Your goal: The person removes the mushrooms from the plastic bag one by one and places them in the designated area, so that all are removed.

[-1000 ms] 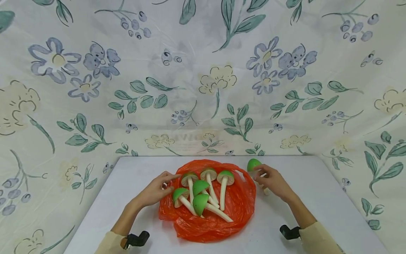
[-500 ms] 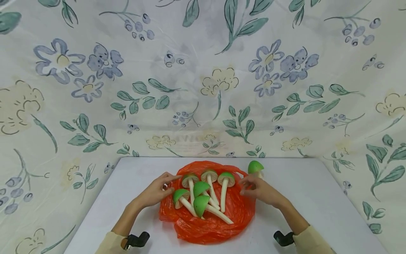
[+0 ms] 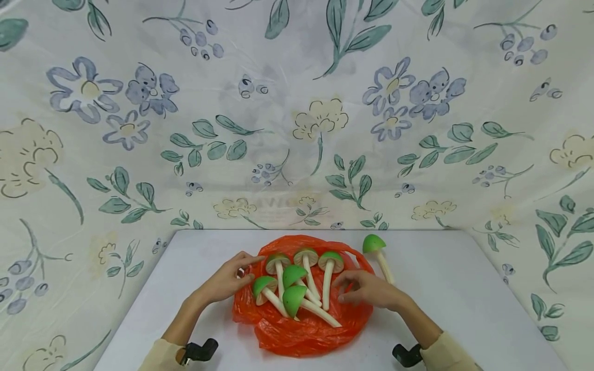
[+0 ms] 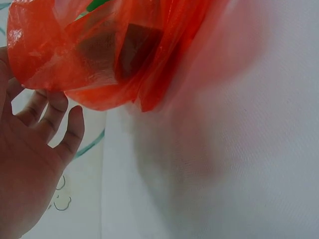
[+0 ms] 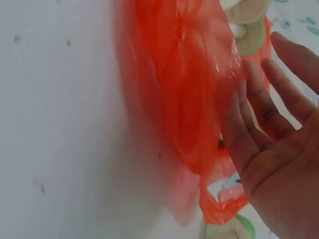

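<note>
An orange plastic bag (image 3: 306, 319) lies spread on the white table (image 3: 464, 299), with several green-capped toy mushrooms (image 3: 294, 293) on it. One more mushroom (image 3: 377, 251) lies alone on the table just right of the bag. My left hand (image 3: 243, 268) rests with straight fingers on the bag's left edge (image 4: 109, 55). My right hand (image 3: 345, 288) hovers over the bag's right side, fingers extended beside the rightmost mushroom's stem (image 3: 327, 288), holding nothing. In the right wrist view the fingers (image 5: 274, 129) are spread against the orange film (image 5: 189, 99).
A floral cloth (image 3: 297, 129) hangs behind and around the table on all sides. Bare table surface stretches left and right of the bag. Black wrist cameras (image 3: 200, 349) sit on both forearms near the front edge.
My right hand has let go of the lone mushroom, which now lies on the table, and has moved left over the bag. My left hand has stayed put.
</note>
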`<state>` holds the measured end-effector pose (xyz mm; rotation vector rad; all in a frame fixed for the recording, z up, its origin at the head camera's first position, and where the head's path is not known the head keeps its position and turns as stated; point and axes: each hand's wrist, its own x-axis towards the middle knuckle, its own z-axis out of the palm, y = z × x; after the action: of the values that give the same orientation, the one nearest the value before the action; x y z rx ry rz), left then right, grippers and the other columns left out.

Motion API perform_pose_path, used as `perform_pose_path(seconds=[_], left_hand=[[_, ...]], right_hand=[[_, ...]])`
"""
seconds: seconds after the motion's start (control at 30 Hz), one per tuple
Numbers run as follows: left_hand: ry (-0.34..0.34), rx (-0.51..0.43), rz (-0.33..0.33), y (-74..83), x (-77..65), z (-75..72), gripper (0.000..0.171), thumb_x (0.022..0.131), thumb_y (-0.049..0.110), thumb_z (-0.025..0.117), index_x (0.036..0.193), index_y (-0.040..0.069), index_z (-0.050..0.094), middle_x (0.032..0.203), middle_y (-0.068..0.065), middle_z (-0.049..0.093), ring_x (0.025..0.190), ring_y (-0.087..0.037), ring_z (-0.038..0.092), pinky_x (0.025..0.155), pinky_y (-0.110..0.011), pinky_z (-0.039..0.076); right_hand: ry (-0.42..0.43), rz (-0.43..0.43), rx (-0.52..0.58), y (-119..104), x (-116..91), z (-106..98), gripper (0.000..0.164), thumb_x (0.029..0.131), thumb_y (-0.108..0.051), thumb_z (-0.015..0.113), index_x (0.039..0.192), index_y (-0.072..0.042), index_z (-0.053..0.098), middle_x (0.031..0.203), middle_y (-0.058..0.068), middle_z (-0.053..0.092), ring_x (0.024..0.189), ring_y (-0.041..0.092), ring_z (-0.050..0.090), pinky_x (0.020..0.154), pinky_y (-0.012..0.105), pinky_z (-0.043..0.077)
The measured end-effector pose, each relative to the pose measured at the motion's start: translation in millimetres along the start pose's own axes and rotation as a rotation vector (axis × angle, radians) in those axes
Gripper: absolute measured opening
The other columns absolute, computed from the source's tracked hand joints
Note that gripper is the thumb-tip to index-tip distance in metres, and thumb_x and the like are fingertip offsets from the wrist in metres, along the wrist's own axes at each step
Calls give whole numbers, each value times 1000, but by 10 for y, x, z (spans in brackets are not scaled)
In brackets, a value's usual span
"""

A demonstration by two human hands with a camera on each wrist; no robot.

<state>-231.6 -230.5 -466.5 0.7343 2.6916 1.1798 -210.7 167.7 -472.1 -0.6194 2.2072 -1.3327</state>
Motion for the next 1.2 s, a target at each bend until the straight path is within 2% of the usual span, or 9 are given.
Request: perform_pose_path(seconds=[0.2,0.43,0.67,1.2], left_hand=[[-4,-11,-11,-15,-4,-7,47,93,3,62,140,9,60,110,-6,55,92,-20,50,77,-28,47],[-3,-4,3,-3,-4,-3,47,93,3,62,139,7,60,110,-7,56,93,-18,50,80,-28,47],[-7,-5,12,-2,-1,3,47,93,3,61,140,6,59,110,-6,56,94,-18,50,80,-28,48],[-2,0,21,-23,13,14,47,93,2,62,139,7,60,110,-5,57,95,-17,51,79,-28,47]], right_hand=[[-43,3,44,-3,24,79,27,93,-21,71,118,-10,69,102,5,66,83,22,61,72,33,53],[-97,4,89,-8,69,153,27,93,-18,70,119,-10,68,106,7,67,89,21,62,76,32,54],[-114,7,34,-40,91,227,28,91,-18,71,119,-13,69,98,3,66,88,20,59,73,28,49],[-140,-2,-6,18,136,306,25,90,-20,73,115,-20,71,97,-1,66,90,18,58,73,27,47]])
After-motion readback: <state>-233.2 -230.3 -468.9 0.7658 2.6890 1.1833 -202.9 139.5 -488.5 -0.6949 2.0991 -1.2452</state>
